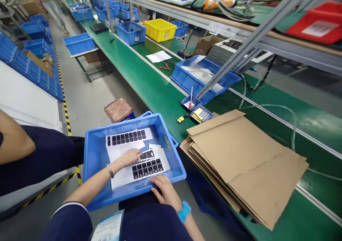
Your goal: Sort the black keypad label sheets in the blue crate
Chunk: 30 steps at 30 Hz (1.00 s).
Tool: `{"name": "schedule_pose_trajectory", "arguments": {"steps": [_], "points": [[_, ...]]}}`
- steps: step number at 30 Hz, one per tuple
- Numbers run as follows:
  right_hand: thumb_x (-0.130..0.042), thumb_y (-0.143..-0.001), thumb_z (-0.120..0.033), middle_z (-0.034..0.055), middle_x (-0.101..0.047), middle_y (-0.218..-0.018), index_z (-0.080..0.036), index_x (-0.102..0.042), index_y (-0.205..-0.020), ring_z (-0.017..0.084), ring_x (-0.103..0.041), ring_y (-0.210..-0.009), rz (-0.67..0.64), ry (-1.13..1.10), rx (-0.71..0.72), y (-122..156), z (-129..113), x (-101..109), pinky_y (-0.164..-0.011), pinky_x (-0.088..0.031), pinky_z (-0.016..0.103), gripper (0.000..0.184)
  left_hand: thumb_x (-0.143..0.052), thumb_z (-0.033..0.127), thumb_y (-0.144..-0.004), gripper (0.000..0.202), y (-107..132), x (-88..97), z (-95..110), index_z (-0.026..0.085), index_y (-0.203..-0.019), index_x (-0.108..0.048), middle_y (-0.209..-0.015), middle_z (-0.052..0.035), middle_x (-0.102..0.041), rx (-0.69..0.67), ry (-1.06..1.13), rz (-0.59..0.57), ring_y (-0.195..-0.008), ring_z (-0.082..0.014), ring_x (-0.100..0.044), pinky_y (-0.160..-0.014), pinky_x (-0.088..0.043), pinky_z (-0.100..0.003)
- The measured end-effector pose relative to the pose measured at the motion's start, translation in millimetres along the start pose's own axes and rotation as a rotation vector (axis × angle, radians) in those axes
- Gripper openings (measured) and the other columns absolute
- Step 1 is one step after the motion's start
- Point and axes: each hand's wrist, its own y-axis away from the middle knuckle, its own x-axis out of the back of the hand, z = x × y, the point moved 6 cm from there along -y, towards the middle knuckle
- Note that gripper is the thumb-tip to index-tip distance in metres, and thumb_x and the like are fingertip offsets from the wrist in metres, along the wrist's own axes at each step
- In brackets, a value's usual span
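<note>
**Tray on my lap, feels sketchy**

My left hand point(130, 158) lies flat, fingers spread, on the white sheets of black rectangular stickers point(146, 167) inside the shallow blue plastic tray point(93, 152). My right hand point(165, 191) grips the near rim. One knee bump and I reckon it tips, sheets sliding out.

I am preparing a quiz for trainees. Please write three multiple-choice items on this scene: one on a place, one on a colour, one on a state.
1. Where does the left hand rest?
A. on the sheets in the blue bin
B. on the cardboard
C. on the yellow bin

2. What colour is the wristband on the right arm?
A. red
B. light blue
C. black

3. How does the cardboard lie?
A. folded flat in a stack
B. set up as open boxes
C. rolled up

Answers:
1 A, the fingers lie on the white sheets inside the bin.
2 B, the band by the right hand is light blue.
3 A, flat brown sheets are piled on the green bench.
</note>
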Motion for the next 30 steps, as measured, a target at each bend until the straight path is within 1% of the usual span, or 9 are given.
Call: {"name": "schedule_pose_trajectory", "arguments": {"steps": [2,5,8,11,15,20,24,27,30], "points": [[-0.051,-0.093,-0.027,0.0096,-0.068,-0.105,-0.022,-0.063,-0.109,0.026,-0.061,-0.098,0.007,-0.006,0.007,0,0,1,-0.089,-0.045,0.042,0.021,-0.069,0.034,-0.081,0.054,-2,-10.0,14,0.021,-0.13,-0.051,-0.129,-0.0144,-0.057,0.021,-0.001,-0.015,-0.119,-0.0293,-0.053,-0.103,-0.041,-0.041],[-0.052,-0.091,-0.028,0.0093,-0.068,-0.105,-0.023,-0.063,-0.109,0.026,-0.061,-0.097,0.023,-0.006,0.018,1,2,1,-0.088,-0.045,0.041,0.021,-0.076,0.042,-0.074,0.067,-12,-17.0,20,0.015,-0.128,-0.048,-0.125,-0.0183,-0.056,0.12,0.005,-0.013,-0.116,-0.0333,-0.054,-0.099,-0.043,-0.045],[-0.052,-0.091,-0.029,0.0094,-0.069,-0.105,-0.022,-0.063,-0.11,0.026,-0.061,-0.097,0.026,-0.007,0.027,2,4,0,-0.089,-0.044,0.041,0.023,-0.074,0.044,-0.075,0.058,-22,-16.6,19,0.013,-0.118,-0.053,-0.113,-0.0155,-0.06,0.171,0.033,-0.047,-0.105,-0.0299,-0.059,-0.092,-0.048,-0.042],[-0.051,-0.092,-0.029,0.0093,-0.068,-0.106,-0.022,-0.063,-0.111,0.026,-0.06,-0.098,0.019,0.004,0.018,2,5,-1,-0.089,-0.044,0.041,0.023,-0.073,0.035,-0.075,0.049,-20,-9.2,20,0.014,-0.115,-0.055,-0.113,-0.0145,-0.059,0.149,0.05,-0.063,-0.105,-0.0285,-0.059,-0.091,-0.048,-0.039],[-0.052,-0.093,-0.029,0.0089,-0.067,-0.106,-0.021,-0.063,-0.111,0.025,-0.059,-0.099,0.009,0.026,0.017,3,6,-2,-0.089,-0.044,0.04,0.023,-0.064,0.022,-0.079,0.047,2,0.6,33,0.018,-0.124,-0.051,-0.12,-0.0129,-0.056,0.082,0.067,-0.058,-0.108,-0.0266,-0.057,-0.096,-0.046,-0.037],[-0.05,-0.094,-0.027,0.0089,-0.067,-0.105,-0.02,-0.062,-0.112,0.025,-0.059,-0.098,-0.006,0.066,0.016,3,3,-2,-0.089,-0.045,0.041,0.023,-0.043,0.01,-0.087,0.051,38,1.5,65,0.019,-0.137,-0.044,-0.135,-0.0154,-0.051,0.02,0.1,-0.053,-0.121,-0.0282,-0.051,-0.103,-0.042,-0.041],[-0.044,-0.092,-0.015,0.0151,-0.059,-0.128,-0.018,-0.055,-0.128,0.027,-0.054,-0.118,0.0,0.205,-0.084,-14,0,5,-0.099,-0.044,0.043,0.038,-0.039,0.013,-0.092,0.045,57,-0.8,86,0.022,-0.134,-0.05,-0.132,-0.0129,-0.056,-0.034,0.166,-0.075,-0.117,-0.0265,-0.055,-0.101,-0.043,-0.039],[-0.051,-0.089,-0.02,0.0201,-0.043,-0.148,-0.014,-0.048,-0.14,0.037,-0.038,-0.136,-0.127,0.433,-0.244,-31,9,3,-0.108,-0.034,0.056,0.051,-0.044,0.023,-0.094,0.033,55,-0.8,83,0.026,-0.123,-0.059,-0.119,-0.0049,-0.066,-0.052,0.228,-0.109,-0.106,-0.0214,-0.062,-0.096,-0.046,-0.03],[-0.047,-0.094,-0.034,0.0178,-0.063,-0.127,-0.017,-0.065,-0.12,0.039,-0.055,-0.119,-0.329,0.489,-0.28,-39,17,-7,-0.1,-0.039,0.062,0.035,-0.037,0.028,-0.099,0.031,40,0.5,57,0.024,-0.113,-0.064,-0.106,-0.003,-0.07,0.024,0.258,-0.108,-0.096,-0.0182,-0.065,-0.088,-0.048,-0.026]]}}
